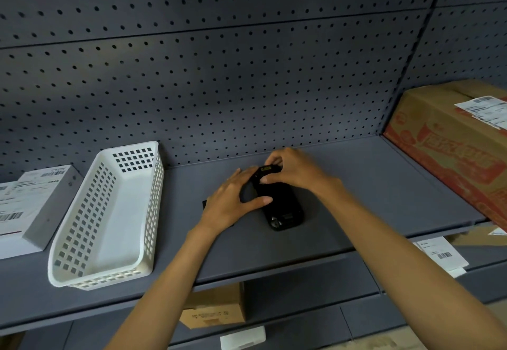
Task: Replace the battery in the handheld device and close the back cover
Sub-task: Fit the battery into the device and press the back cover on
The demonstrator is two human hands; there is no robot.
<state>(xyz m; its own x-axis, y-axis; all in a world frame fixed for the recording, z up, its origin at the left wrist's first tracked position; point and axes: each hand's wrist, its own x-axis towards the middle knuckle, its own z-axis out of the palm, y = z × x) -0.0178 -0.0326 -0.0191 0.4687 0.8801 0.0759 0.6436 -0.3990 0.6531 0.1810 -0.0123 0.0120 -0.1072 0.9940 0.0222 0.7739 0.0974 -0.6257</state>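
My left hand steadies the device; my right hand pinches its top edge. It looks stiff, smooth, light; I hold the sides.

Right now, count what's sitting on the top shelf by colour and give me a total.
White: 2, the basket and the labelled box
Black: 2, the handheld device and a flat piece mostly hidden under the left hand
Brown: 1, the cardboard carton
Total: 5
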